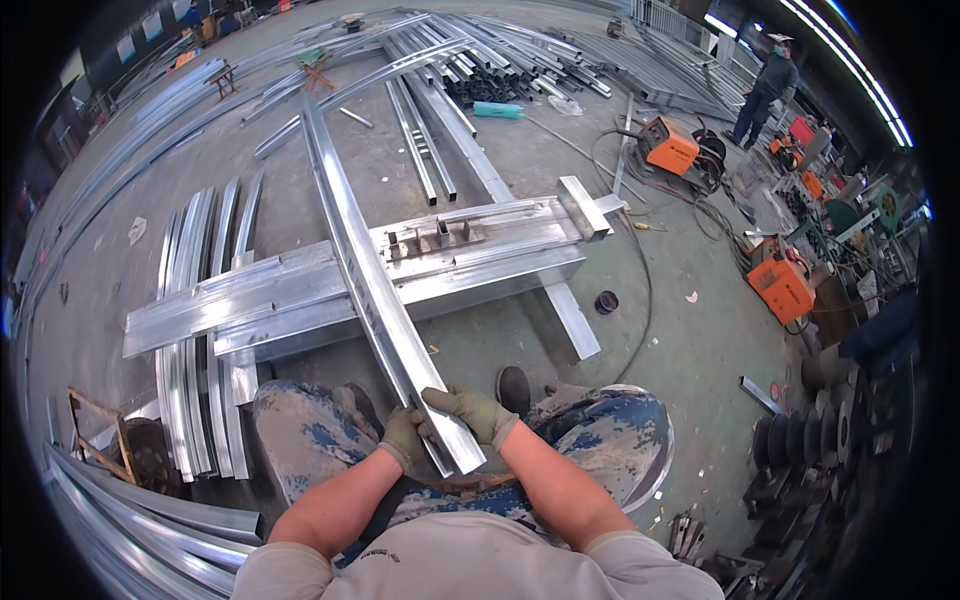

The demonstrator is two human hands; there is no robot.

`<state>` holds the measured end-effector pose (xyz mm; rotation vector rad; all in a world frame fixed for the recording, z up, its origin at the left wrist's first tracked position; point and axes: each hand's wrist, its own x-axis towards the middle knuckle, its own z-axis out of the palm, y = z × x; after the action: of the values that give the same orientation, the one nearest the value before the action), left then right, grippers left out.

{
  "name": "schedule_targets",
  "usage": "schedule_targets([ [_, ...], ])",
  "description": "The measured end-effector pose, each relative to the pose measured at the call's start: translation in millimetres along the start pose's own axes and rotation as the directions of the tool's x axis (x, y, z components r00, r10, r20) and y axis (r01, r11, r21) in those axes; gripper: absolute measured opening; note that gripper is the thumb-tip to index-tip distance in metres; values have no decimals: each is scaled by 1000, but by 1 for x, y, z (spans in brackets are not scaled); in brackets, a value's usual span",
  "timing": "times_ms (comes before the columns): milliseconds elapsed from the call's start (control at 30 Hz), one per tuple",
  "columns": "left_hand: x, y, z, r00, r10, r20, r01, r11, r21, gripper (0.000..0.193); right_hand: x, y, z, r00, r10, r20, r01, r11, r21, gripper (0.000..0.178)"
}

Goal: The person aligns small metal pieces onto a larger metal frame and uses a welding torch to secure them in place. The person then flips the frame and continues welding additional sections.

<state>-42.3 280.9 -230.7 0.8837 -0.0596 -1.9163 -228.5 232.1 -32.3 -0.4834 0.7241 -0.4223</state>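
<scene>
A long shiny metal channel (365, 255) runs from my lap away to the far left, crossing over a low bench of wide metal beams (290, 285). My left hand (405, 435), in a drab green work glove, grips the near end of the channel from its left side. On the right side, my gloved right hand (468, 413) is closed round the same end, its thumb side over the top edge. Short upright metal pieces (430, 240) stand on the bench right of the channel. A short box-shaped metal section (584, 208) lies across the bench's right end.
Bundled metal profiles (200, 330) lie at the left, and a large pile (490, 60) is at the back. Orange machines (668, 146) with cables stand on the right. A small dark can (606, 302) sits on the floor. Another person (772, 85) stands at the far right.
</scene>
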Motion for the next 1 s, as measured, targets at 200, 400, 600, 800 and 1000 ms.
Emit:
schedule_targets([
  [200, -61, 30, 109, 873, 225, -434, -35, 914, 404, 44, -27, -1, 43, 836, -401, -374, -164, 467, -869, 102],
  [400, -73, 35, 141, 844, 281, -457, -147, 940, 307, 29, -28, 18, 62, 771, -539, -339, -325, 124, -937, 110],
  [600, -83, 40, 142, 896, 212, -391, -106, 955, 276, 28, -22, 35, 64, 732, -632, -254, -314, 17, -949, 101],
  [800, -66, 24, 135, 835, 310, -454, -155, 925, 346, 32, -24, 24, 22, 750, -625, -217, -75, 245, -967, 102],
  [1000, -70, 27, 154, 798, 305, -519, -71, 904, 422, 43, -23, 23, -13, 801, -562, -207, 80, 442, -893, 102],
])
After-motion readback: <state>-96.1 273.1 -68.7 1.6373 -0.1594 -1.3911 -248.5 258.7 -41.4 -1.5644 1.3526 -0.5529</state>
